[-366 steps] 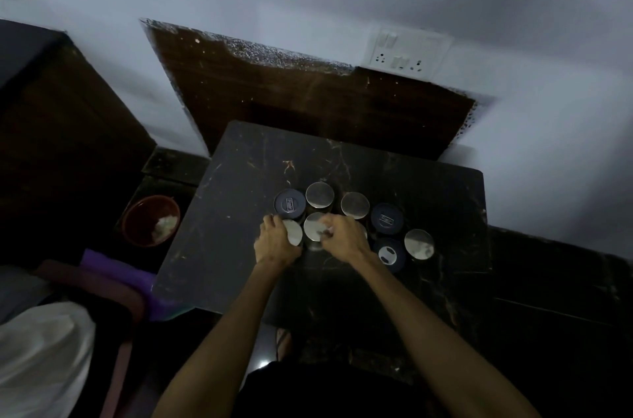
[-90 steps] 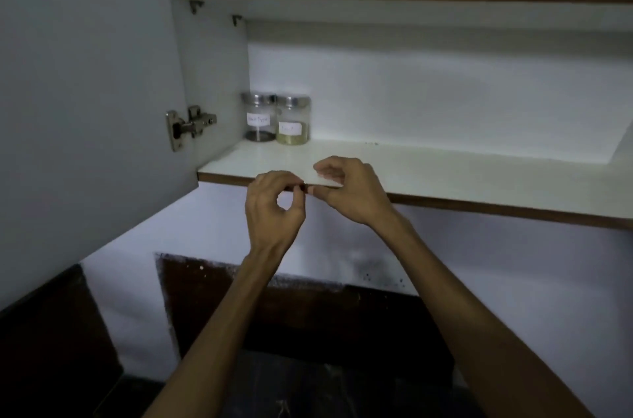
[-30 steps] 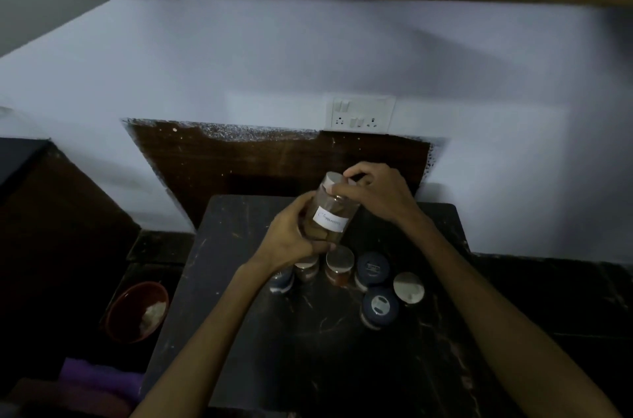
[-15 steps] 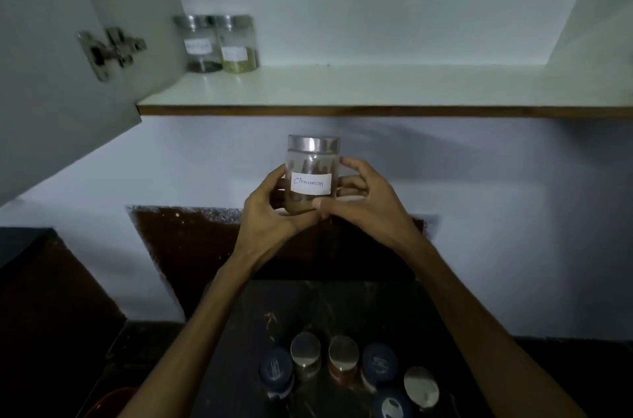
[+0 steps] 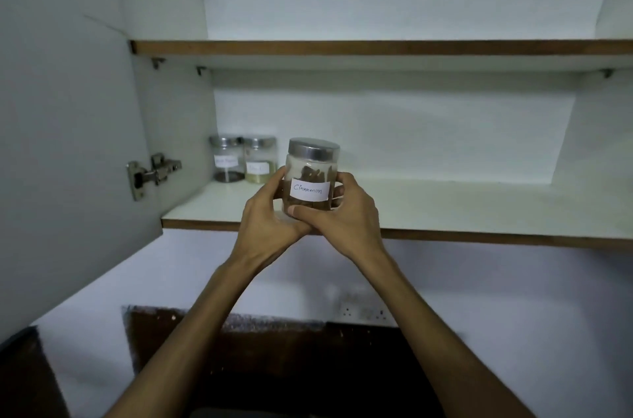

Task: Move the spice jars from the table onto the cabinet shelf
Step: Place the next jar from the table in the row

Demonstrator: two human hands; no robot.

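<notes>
A clear glass jar (image 5: 311, 168) with a steel lid and a white label reading "Cinnamon" is held upright over the front part of the lower cabinet shelf (image 5: 462, 208). My left hand (image 5: 270, 212) grips its left side and my right hand (image 5: 346, 215) wraps its right side and base. Whether its base touches the shelf is hidden by my fingers. Two more labelled steel-lidded jars stand side by side at the shelf's back left: one with dark contents (image 5: 226, 159) and one with yellowish contents (image 5: 260, 160).
The white cabinet door (image 5: 61, 143) hangs open on the left, its metal hinge (image 5: 152, 174) near the shelf. An upper shelf (image 5: 376, 47) runs above. A wall socket (image 5: 363, 311) and a dark brown board (image 5: 260, 349) lie below. The table is out of view.
Both hands have lifted the cinnamon jar from below shelf level up to the lower shelf. My view has tilted up, so the table and its jars have dropped out of sight.
</notes>
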